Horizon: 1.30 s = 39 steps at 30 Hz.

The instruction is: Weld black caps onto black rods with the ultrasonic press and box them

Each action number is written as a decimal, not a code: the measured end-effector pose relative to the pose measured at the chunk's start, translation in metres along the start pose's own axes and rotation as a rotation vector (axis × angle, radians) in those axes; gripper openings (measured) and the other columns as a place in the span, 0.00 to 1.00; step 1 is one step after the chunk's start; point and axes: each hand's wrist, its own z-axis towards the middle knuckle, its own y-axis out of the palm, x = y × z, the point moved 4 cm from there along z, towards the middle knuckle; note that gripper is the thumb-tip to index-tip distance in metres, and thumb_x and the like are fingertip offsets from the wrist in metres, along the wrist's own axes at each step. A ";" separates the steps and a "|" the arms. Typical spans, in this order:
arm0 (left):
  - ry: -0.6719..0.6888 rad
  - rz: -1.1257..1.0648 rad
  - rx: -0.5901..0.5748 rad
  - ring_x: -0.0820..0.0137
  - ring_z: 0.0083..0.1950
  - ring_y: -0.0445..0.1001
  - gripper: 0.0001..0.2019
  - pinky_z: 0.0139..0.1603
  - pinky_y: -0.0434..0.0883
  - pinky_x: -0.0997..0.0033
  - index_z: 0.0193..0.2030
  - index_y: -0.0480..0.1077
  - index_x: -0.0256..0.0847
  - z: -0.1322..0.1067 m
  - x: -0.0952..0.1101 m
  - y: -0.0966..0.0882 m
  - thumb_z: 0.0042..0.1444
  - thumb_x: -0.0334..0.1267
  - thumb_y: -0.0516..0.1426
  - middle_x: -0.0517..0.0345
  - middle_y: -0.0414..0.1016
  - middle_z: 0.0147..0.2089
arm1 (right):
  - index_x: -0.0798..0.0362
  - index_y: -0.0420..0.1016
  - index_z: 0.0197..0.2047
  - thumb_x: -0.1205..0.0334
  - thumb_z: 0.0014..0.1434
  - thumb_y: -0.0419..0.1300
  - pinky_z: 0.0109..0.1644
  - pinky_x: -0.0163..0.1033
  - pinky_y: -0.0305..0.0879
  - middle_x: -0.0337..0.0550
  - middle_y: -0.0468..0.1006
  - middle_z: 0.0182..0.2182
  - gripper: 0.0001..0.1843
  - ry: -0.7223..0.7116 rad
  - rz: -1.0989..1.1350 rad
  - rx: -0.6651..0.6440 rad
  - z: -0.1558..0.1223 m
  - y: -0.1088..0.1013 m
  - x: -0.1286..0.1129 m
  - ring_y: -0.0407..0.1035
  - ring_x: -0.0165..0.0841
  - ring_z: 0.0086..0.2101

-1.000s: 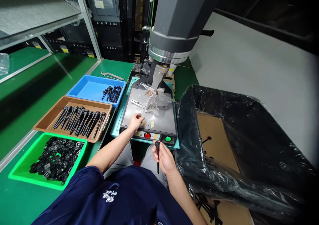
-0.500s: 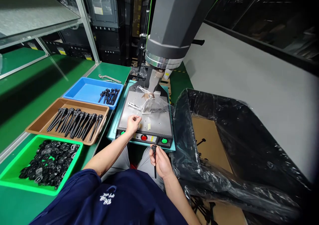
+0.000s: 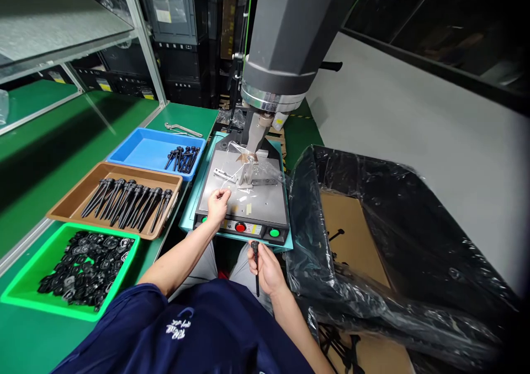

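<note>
Workbench scene in a factory bay. A green counter [image 3: 49,147] runs along the left under a metal shelf frame [image 3: 141,37], with dark crates [image 3: 178,9] stacked behind and grey floor [image 3: 393,103] to the right.

Three trays sit in a row on the counter. The green tray [image 3: 25,294], nearest, is heaped with small black caps [image 3: 86,261]. The brown tray [image 3: 78,194] holds long black pins [image 3: 128,200] side by side. The blue tray [image 3: 136,153], farthest, has a few pins at its right end. A wrench [image 3: 182,129] lies beyond it.

A press machine [image 3: 290,37] stands just right of the trays, its head hanging over a steel plate [image 3: 260,203]. A red button [image 3: 240,227] and a green button [image 3: 273,232] sit on the front edge.

The left hand [image 3: 218,205] rests on the plate's near left part with fingers curled in; I cannot tell whether they pinch anything. The right hand [image 3: 267,269] is below the front edge, over the lap, clamped around one black pin [image 3: 256,261] held upright, head up.

A cardboard box [image 3: 343,236] lined with black plastic crowds the machine's right side. The plate between the left hand and the press head is mostly bare.
</note>
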 end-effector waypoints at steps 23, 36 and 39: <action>-0.628 -0.725 -0.218 0.68 0.40 0.81 0.02 0.30 0.75 0.79 0.36 0.68 0.36 -0.019 0.049 0.023 0.61 0.30 0.55 0.45 0.80 0.47 | 0.54 0.71 0.39 0.56 0.60 0.65 0.18 0.27 0.51 0.41 0.75 0.26 0.11 0.150 0.059 -0.007 0.103 0.019 -0.025 0.60 0.25 0.19; -0.583 -0.791 -0.349 0.62 0.47 0.82 0.08 0.31 0.78 0.79 0.47 0.70 0.36 -0.019 0.057 0.024 0.62 0.31 0.55 0.42 0.77 0.57 | 0.50 0.74 0.48 0.45 0.56 0.64 0.48 0.44 0.70 0.46 0.80 0.43 0.22 -0.542 -0.430 0.021 0.170 0.080 -0.097 0.74 0.40 0.44; -0.538 -0.783 -0.362 0.63 0.44 0.82 0.03 0.30 0.78 0.79 0.40 0.69 0.37 -0.021 0.059 0.022 0.60 0.30 0.57 0.44 0.78 0.55 | 0.52 0.74 0.52 0.46 0.60 0.59 0.55 0.49 0.66 0.49 0.79 0.45 0.23 -0.724 -0.651 0.117 0.177 0.078 -0.129 0.73 0.43 0.47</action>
